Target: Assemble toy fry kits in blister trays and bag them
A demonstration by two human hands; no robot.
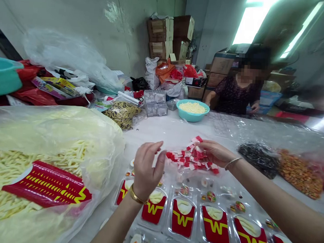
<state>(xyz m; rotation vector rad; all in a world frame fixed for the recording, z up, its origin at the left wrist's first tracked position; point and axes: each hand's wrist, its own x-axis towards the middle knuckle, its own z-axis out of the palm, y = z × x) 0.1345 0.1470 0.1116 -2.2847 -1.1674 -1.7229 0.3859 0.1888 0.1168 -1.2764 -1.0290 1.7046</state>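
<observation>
My right hand (213, 151) reaches in from the right, its fingers closed at the edge of a pile of small red-and-white pieces (188, 160) lying on clear plastic. One such piece shows at the fingertips. On the pile's left side, my left hand (149, 166) is raised with thumb and fingers apart, holding nothing I can see. Below both hands lie rows of clear plastic trays, among them a tray with a red fries carton (183, 217) marked in yellow. Small round toy-like pieces (211, 196) sit in the upper compartments. My forearms cover some trays.
A big plastic bag of pale fry-shaped pieces (76, 153), with a red carton sheet (48, 184) on top, fills the left. A turquoise bowl (192, 116) stands further back. A co-worker (239, 89) sits opposite. Bags of dark pieces (258, 159) and orange pieces (300, 174) lie right.
</observation>
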